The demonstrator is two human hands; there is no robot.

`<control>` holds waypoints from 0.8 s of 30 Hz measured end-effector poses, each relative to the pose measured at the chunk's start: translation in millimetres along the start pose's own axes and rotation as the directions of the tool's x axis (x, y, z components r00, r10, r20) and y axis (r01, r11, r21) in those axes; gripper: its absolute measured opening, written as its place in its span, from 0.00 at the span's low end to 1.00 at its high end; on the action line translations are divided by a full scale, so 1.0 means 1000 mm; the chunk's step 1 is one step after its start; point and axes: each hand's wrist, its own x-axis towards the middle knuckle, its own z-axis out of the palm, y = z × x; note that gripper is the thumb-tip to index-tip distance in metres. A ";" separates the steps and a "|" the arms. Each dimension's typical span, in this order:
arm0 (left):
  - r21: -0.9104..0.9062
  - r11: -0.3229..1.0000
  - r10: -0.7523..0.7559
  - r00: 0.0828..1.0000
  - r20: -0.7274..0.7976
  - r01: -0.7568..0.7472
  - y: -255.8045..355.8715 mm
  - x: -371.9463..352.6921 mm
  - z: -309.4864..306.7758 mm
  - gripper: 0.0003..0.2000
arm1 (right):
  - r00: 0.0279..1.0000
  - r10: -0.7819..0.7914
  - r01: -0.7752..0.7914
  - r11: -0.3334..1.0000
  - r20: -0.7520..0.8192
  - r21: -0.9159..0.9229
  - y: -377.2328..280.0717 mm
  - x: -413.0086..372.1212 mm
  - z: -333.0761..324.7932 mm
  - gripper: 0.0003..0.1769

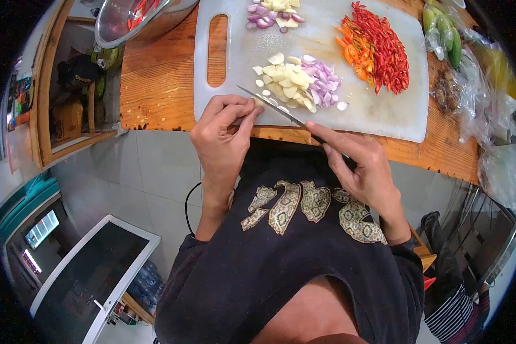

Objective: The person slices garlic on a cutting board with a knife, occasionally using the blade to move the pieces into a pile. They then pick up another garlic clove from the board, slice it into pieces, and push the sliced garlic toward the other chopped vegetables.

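My right hand (358, 163) grips a knife (289, 116) by its dark handle, the blade slanting up and left over the front edge of the white cutting board (395, 117). Small pale slices lie along the blade. My left hand (223, 129) is pinched closed by the front part of the blade; what its fingertips hold is too small and covered to make out. Just beyond the knife sit a pile of sliced garlic (286, 80) and, touching it, sliced shallots (325, 83). Farther right are chopped red chilies (384, 49) and orange chilies (355, 54).
Unsliced shallots and garlic (272, 14) lie at the board's far side. A metal bowl (112, 28) with red chilies stands at the table's far left. Green vegetables (444, 31) and plastic bags (479, 97) crowd the right side of the wooden table (155, 86).
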 end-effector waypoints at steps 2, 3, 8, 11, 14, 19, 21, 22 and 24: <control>-0.002 0.999 0.040 0.999 -0.002 -0.040 -0.002 0.001 0.000 0.06 | 0.999 0.041 -0.040 0.999 0.036 -0.021 -0.007 -0.001 -0.002 0.27; -0.002 1.000 0.026 1.000 -0.004 -0.026 -0.002 0.001 0.000 0.06 | 0.999 0.019 -0.019 0.999 0.027 -0.028 -0.005 -0.001 -0.001 0.28; 0.019 1.000 0.018 1.000 0.006 -0.018 0.001 0.000 0.000 0.06 | 0.998 -0.031 0.039 0.991 0.058 -0.128 -0.003 0.007 0.010 0.30; 0.008 1.000 -0.003 1.000 0.002 0.003 -0.001 0.000 0.000 0.06 | 0.995 0.015 -0.001 0.990 0.103 -0.141 -0.007 0.013 0.014 0.31; 0.029 1.000 -0.003 1.000 -0.012 0.004 0.001 -0.001 0.001 0.06 | 1.000 -0.017 0.018 0.998 0.021 -0.064 -0.002 0.012 0.016 0.29; 0.038 0.999 0.022 1.000 -0.009 -0.021 0.002 -0.002 0.000 0.06 | 0.998 -0.052 0.052 0.999 -0.046 0.000 0.006 0.004 0.005 0.26; 0.036 0.999 0.027 1.000 -0.002 -0.027 0.001 -0.002 0.001 0.06 | 1.000 -0.019 0.019 1.000 -0.020 -0.007 0.000 0.001 0.001 0.26; 0.031 0.999 0.024 1.000 -0.003 -0.023 0.001 -0.002 0.001 0.06 | 1.000 -0.004 0.004 1.000 0.001 -0.020 -0.004 -0.001 -0.001 0.26; 0.028 0.999 0.022 1.000 -0.009 -0.021 0.002 -0.003 0.000 0.05 | 1.000 -0.001 0.002 1.000 0.019 -0.025 -0.006 -0.001 -0.001 0.26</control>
